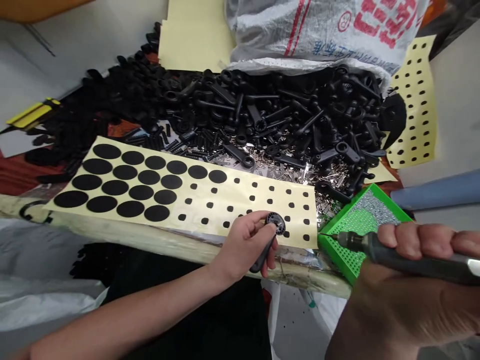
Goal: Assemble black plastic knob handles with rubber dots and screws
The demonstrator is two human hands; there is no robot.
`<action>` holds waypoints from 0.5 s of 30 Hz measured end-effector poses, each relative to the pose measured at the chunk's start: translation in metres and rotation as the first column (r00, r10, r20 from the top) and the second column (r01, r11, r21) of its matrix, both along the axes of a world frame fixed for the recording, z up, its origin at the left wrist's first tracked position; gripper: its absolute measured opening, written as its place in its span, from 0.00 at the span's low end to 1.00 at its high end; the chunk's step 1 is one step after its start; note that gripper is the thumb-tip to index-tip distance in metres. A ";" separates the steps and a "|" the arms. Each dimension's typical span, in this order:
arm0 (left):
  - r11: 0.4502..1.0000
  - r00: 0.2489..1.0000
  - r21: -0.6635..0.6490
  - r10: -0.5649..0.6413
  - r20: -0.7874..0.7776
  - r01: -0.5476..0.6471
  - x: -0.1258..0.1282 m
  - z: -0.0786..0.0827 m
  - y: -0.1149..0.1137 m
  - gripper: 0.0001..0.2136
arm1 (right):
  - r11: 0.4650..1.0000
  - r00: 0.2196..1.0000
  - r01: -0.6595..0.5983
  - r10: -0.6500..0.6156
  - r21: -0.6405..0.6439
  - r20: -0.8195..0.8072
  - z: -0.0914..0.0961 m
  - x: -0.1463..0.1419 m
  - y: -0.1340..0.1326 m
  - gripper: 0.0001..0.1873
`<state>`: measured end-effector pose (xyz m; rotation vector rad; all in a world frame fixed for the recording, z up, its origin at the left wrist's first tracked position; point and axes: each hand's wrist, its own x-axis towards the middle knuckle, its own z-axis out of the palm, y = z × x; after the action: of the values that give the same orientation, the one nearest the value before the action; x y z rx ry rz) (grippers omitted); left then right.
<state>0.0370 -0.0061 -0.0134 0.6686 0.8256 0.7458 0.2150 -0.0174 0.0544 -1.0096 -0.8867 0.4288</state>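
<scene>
My left hand (240,245) grips a black plastic crank handle (279,220), its round toothed end turned up, with my thumb at its centre. A small metal-looking piece shows in that round end. In my right hand (431,300) is a dark electric screwdriver (386,250), fingers wrapped over its body. Its thin bit points left, over the near left edge of a green tray (390,197) holding many small silvery screws. Whether a screw sits on the bit is too small to tell. Under my left hand lies a cream sheet (247,220) of black stickers, large ovals and small dots.
Behind the sheet spreads a heap of black crank handles (258,117), with loose metal clips (330,175) near the tray. A white woven sack (270,30) stands behind. At left is a yellow cutter (32,114). Another dotted sheet (418,105) hangs at right, above a blue-grey tube (438,192).
</scene>
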 end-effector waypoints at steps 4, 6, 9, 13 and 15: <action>1.000 1.000 -0.006 0.027 0.006 -0.027 0.000 -0.001 0.000 0.09 | 0.993 0.992 -0.119 0.118 -0.010 -0.045 -0.001 -0.034 0.004 0.24; 0.999 0.999 -0.001 0.037 0.009 -0.037 0.001 -0.001 0.000 0.09 | 0.990 0.988 -0.142 0.140 -0.025 -0.071 -0.003 -0.044 0.006 0.27; 0.999 0.999 0.018 0.039 0.023 -0.039 0.000 0.000 -0.001 0.09 | 0.988 0.987 -0.153 0.151 -0.023 -0.058 -0.009 -0.047 0.009 0.29; 0.999 0.999 0.031 0.037 0.031 -0.038 0.000 -0.001 -0.002 0.10 | 0.986 0.985 -0.165 0.164 -0.015 -0.050 -0.013 -0.047 0.011 0.29; 0.999 0.999 0.028 0.039 0.030 -0.040 0.000 -0.001 -0.002 0.10 | 0.986 0.984 -0.168 0.167 -0.013 -0.057 -0.014 -0.049 0.012 0.29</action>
<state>0.0375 -0.0084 -0.0144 0.6671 0.8048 0.8023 0.1664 -0.0054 0.0403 -0.9378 -0.9229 0.6052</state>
